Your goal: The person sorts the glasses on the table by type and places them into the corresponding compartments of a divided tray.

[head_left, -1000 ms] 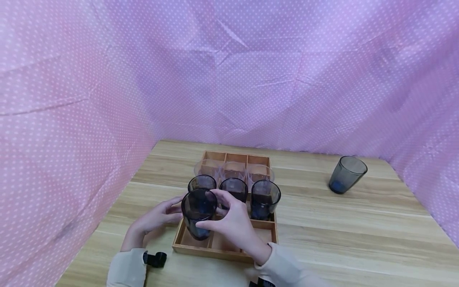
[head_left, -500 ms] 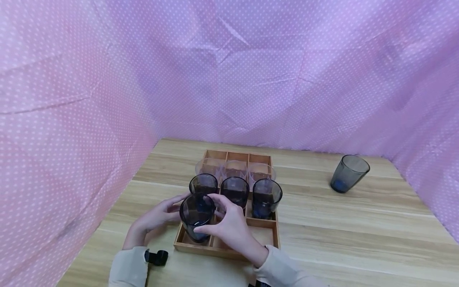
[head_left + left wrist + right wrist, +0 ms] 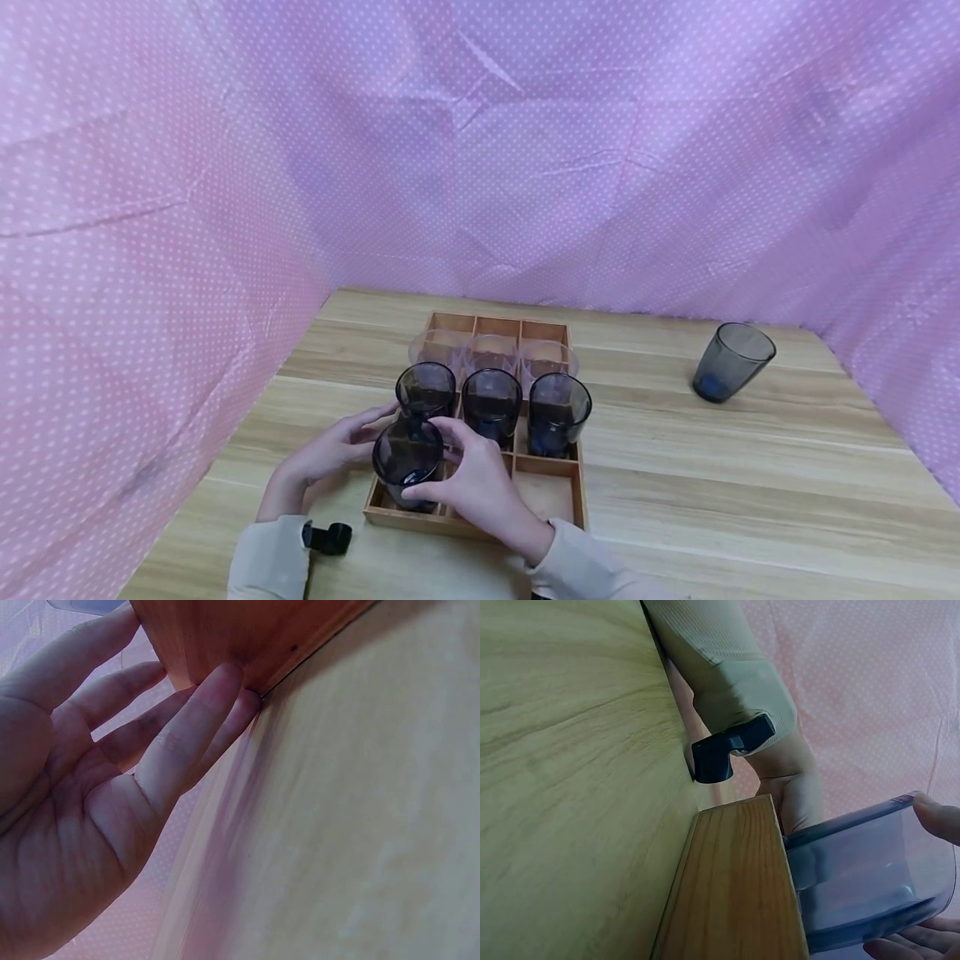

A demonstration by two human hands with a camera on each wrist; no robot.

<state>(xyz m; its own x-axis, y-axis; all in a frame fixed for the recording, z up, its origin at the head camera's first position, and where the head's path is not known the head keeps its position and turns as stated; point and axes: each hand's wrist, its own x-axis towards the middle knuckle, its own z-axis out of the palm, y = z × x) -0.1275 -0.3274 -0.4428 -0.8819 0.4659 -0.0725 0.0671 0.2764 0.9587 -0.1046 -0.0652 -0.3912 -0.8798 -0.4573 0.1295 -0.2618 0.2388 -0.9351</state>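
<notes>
My right hand grips a dark grey drinking glass by its upper sides, thumb and fingers around it. In the right wrist view the lower part of this glass is hidden behind the wall of the wooden divided box. It stands in the front left compartment of the box. My left hand is at the box's left side; in the left wrist view its fingertips touch the outer wall, with fingers fairly straight. Three more dark glasses, the middle one among them, stand in the row behind.
Behind the dark row stand three clear glasses in the box. The back row of compartments and the front right compartment show bare wood. One dark glass stands apart at the table's back right.
My right hand has lowered the dark glass, moving it slightly left and toward the front, into the front left compartment. My left hand has stayed at the box's side.
</notes>
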